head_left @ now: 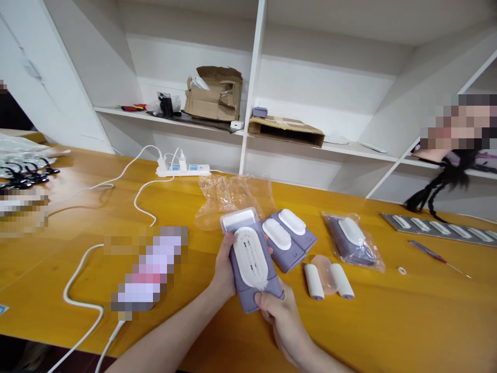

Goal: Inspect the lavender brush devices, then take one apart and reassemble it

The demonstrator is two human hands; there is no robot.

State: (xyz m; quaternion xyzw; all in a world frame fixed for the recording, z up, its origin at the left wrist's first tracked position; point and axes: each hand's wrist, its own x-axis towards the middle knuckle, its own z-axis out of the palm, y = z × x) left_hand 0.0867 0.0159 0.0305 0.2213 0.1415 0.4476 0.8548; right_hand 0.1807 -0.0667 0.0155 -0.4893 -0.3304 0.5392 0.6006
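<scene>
Both my hands hold one purple device (pixel 251 261) with a white oval pad on top, lifted just above the wooden table (pixel 388 321). My left hand (pixel 224 269) wraps its left side, fingers closed round it. At its near end my right hand (pixel 281 316) pinches the device, thumb by the white pad. Right behind it lie two more purple devices (pixel 288 238) side by side. A further one sits in a clear bag (pixel 353 241) to the right. Two small white cylinders (pixel 328 280) lie beside a pinkish piece.
An empty clear plastic bag (pixel 229 199) lies behind the devices. White cables (pixel 83 290) run across the left of the table to a power strip (pixel 182 169). A small screwdriver (pixel 438 257), a white ring (pixel 402 270) and a tray of parts (pixel 438 228) lie right. Shelves with cardboard boxes (pixel 213 93) stand behind.
</scene>
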